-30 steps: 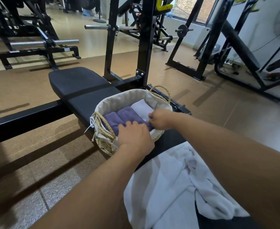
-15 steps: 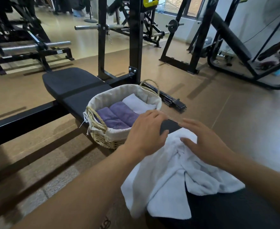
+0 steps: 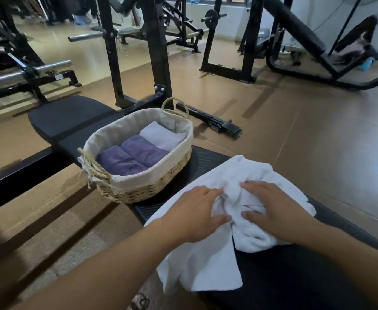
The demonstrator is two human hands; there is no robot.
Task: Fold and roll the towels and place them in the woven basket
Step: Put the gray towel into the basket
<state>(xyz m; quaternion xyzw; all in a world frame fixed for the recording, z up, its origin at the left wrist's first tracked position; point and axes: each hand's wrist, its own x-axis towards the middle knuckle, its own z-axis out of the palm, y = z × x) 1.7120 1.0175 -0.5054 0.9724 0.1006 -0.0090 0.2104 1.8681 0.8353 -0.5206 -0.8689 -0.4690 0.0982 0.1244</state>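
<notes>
Both hands are down on the crumpled white towel [image 3: 208, 260] on the black bench [image 3: 295, 276], left hand [image 3: 197, 214] and right hand [image 3: 275, 211] pinching a bunched ridge of cloth between them. It's rumpled, one corner hanging off the bench edge, just beside the woven basket [image 3: 148, 189] holding two purple rolled towels [image 3: 132, 156] and a pale one [image 3: 161, 136].

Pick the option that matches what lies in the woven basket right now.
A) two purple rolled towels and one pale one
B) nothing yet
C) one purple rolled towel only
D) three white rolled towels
A: the woven basket holds two purple rolled towels side by side and a pale rolled towel behind them.
</notes>
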